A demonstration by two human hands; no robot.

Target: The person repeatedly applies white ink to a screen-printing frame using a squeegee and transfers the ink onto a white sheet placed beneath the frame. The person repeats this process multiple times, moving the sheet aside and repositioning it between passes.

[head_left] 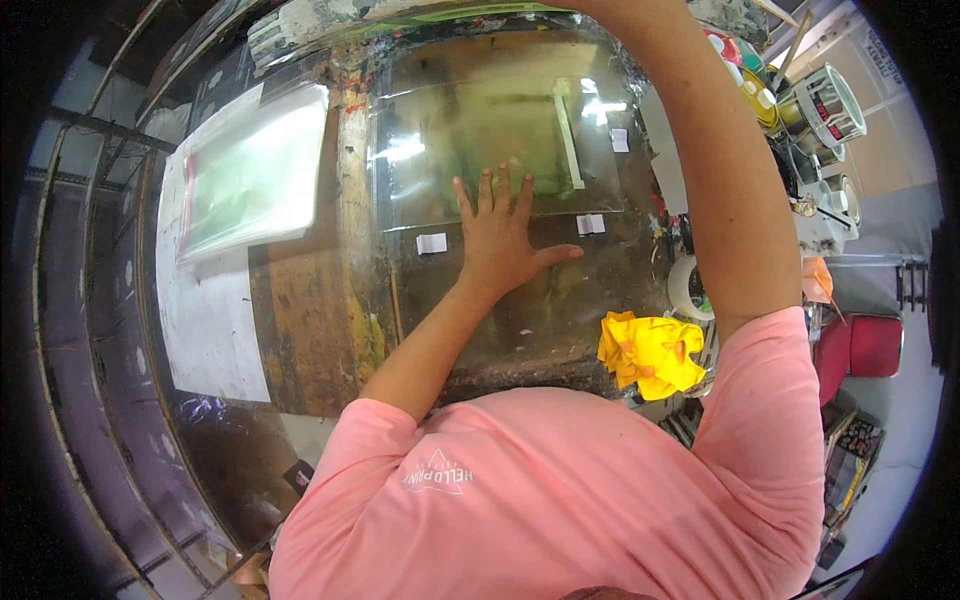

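Pressed flat with its fingers spread apart, the left hand is laid palm down on the near edge of a clear plastic sheet, and nothing is gripped by it. This sheet is spread over a stained, paint-marked worktable, in its middle part, and small white paper tabs are seen at its near corners. The right arm is stretched up past the top edge of the view, so its hand is hidden and whether it is open cannot be told. A crumpled yellow cloth is placed near the table's right edge, just beside a roll of tape. A white sheet lies on the left side.
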